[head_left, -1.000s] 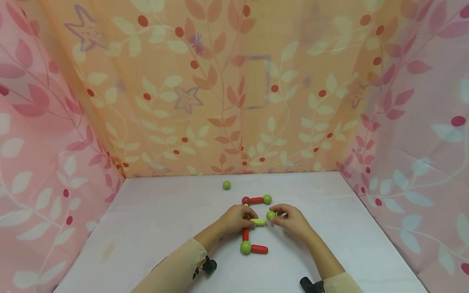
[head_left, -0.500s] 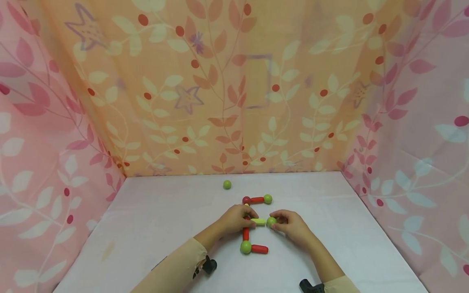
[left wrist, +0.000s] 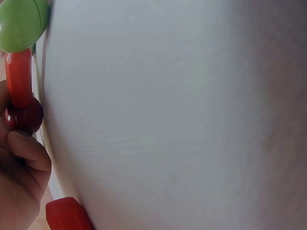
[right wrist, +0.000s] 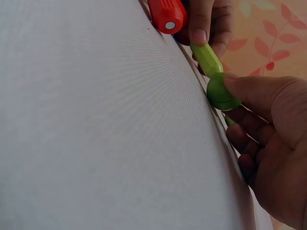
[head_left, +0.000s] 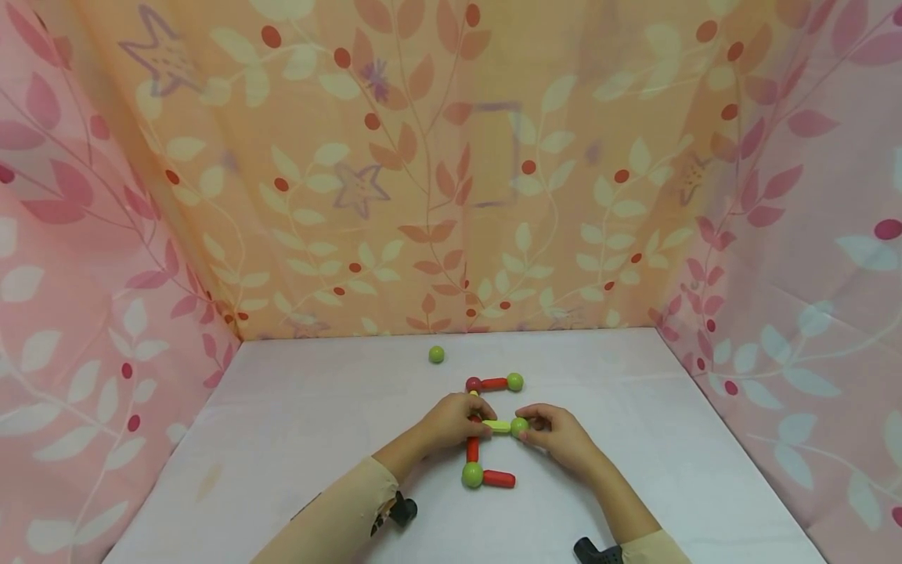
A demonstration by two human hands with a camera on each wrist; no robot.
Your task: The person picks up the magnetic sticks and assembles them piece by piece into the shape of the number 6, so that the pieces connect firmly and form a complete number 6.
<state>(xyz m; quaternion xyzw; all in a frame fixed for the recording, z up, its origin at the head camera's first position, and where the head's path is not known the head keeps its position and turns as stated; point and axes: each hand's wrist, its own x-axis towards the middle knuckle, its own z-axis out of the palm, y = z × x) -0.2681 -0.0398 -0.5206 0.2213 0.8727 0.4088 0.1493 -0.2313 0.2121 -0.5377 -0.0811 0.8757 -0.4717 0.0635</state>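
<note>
Green ball [head_left: 519, 426]: pinched in the right hand [head_left: 560, 435], touching the right end of the yellow-green rod [head_left: 497, 427], likely to cap it.
Yellow-green rod: lies flat on the table [head_left: 296, 439], sticking out right from the red upright rod [head_left: 472, 449].
Left hand [head_left: 451, 421]: fingers curled on the joint, apparently steadying it.
Far bar: dark red ball [head_left: 474, 385], red rod [head_left: 495, 384], green end ball [head_left: 515, 382].
Near corner: large green ball [head_left: 472, 475].
Loose ball [head_left: 437, 355]: farther back, well apart.

Soft, even warm light, no hard shadows or glare. Head view sharp, slightly bowed at edges. Wrist views blurry up close, table [left wrist: 182, 120] washed pale.
</note>
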